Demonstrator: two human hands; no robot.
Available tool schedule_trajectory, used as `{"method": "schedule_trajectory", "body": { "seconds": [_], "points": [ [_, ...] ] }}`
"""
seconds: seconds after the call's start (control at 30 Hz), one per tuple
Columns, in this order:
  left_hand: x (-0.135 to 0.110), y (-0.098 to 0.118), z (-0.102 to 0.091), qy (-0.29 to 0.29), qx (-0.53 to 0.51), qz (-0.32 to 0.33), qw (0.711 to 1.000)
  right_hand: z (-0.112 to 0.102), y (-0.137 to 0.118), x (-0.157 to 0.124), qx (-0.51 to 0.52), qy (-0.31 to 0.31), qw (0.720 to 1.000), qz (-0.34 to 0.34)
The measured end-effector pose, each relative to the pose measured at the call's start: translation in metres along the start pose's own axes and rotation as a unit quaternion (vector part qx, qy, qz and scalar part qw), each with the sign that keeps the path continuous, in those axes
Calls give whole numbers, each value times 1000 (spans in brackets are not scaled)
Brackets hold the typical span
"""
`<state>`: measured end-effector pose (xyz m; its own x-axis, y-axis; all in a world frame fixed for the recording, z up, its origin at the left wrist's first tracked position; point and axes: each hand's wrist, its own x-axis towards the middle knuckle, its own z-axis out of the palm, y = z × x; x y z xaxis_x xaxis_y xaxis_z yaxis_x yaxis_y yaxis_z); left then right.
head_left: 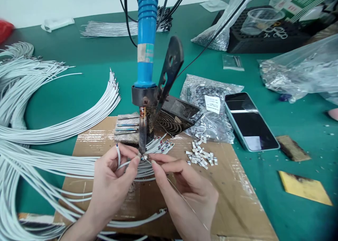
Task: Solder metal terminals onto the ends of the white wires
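Under the tip of a blue-handled soldering iron [142, 128], my left hand [112, 179] pinches a white cable [123, 164], its end close to the hot tip. One cable end [117, 151] sticks up between the fingers. A tiny white piece [145, 157] sits at the fingertips, partly hidden. My right hand [186, 190] is closed on a thin solder wire [182, 195], which trails down across the palm side; its front end reaches the iron's tip. Behind the fingers lies a bundle of white cables with coloured wire ends [161, 146].
Small white connectors [200, 153] lie piled on the cardboard [232, 195]. Long white cable bundles [66, 130] fill the left side. A fan [173, 119] stands behind the iron. Rightward are a phone [250, 121], a bag of parts [208, 103] and a yellow sponge [305, 187].
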<state>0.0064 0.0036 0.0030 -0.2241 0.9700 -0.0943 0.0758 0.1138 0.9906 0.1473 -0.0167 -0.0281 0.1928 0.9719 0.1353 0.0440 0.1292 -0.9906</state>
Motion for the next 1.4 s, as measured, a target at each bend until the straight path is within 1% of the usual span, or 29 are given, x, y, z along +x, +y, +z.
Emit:
{"method": "schedule_trajectory", "body": {
  "seconds": [0.2,0.3,0.43,0.63,0.8,1.07,1.3,1.4],
  "points": [
    [-1,-2,-4,-23,11,-8,1000,0,0,-1,-6,3,1000,15],
    [0,-2,-4,-18,7,-4,1000,0,0,-2,-4,2,1000,15],
    [0,-3,-5,-30,18,1,999,1,0,-1,-2,2,1000,12],
    [0,0,-3,-8,-5,8,1000,2,-1,0,4,2,1000,11],
    [0,2,-2,-9,4,13,1000,2,-1,0,2,2,1000,5],
    [-1,-1,-5,-15,15,23,1000,1,0,-2,15,5,1000,4],
    [-1,-7,-12,-47,32,17,998,2,0,0,9,1,1000,2],
    [-1,-9,-13,-52,28,12,998,2,-1,0,6,2,1000,3]
  ]
}}
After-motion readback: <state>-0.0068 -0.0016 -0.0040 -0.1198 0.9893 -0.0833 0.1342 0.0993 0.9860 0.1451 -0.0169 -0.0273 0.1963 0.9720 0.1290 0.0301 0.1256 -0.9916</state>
